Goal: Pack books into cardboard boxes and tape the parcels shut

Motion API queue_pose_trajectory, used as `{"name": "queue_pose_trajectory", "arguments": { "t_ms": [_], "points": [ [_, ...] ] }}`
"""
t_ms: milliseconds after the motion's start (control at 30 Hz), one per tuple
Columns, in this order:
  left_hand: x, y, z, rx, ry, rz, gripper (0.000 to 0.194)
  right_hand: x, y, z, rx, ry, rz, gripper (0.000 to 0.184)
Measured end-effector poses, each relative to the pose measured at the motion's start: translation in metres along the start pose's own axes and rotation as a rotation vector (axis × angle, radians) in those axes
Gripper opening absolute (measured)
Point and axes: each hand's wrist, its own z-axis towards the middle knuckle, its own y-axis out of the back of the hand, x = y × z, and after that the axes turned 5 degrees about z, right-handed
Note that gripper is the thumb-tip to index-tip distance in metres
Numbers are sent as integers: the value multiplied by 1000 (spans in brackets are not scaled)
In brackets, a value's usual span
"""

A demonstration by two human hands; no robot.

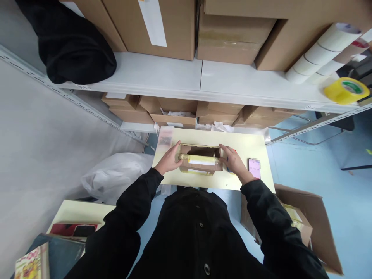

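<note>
A small brown cardboard box (pixel 200 167) with yellowish tape along its edges stands on the pale yellow table (pixel 192 135) in front of me. Its top is open, and the dark inside shows. White strips mark its near side. My left hand (pixel 170 159) grips the box at its left end, thumb on the near edge and fingers behind. At the right end my right hand (pixel 234 161) holds it in the same way. Something with red and blue parts is mostly hidden under my right hand; I cannot tell its kind.
Right of the box lies a lit phone (pixel 254 168). Cartons fill the grey shelf (pixel 162 71) ahead, along with tape rolls (pixel 347 91) and a black cloth item (pixel 78 50). A white plastic bag (pixel 119 176) is at left, a large open carton (pixel 316 224) at lower right.
</note>
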Motion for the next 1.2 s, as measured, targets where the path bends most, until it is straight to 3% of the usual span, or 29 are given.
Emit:
{"name": "queue_pose_trajectory", "arguments": {
  "t_ms": [267, 467, 633, 833, 1000, 1133, 1200],
  "points": [
    [-1, 0, 1, 7, 16, -32, 85, -14, 0, 18, 77, -44, 94, 41],
    [-2, -2, 2, 0, 20, -11, 68, -18, -6, 24, 64, -1, 43, 16],
    [-1, -4, -4, 54, 17, 86, 60, -15, -8, 2, 101, 73, -32, 31],
    [-18, -10, -11, 65, 27, 253, 57, -7, -26, -18, 95, -27, -159, 52],
    [-29, -16, -10, 140, -49, 309, 81, -15, -30, -31, 44, -51, -85, 65],
    [-28, -20, -10, 124, -29, 312, 79, -45, -30, -52, -197, -295, -47, 52],
    [-28, -23, -11, 120, -17, 303, 78, -61, -36, -63, -221, -435, -118, 41]
  ]
}}
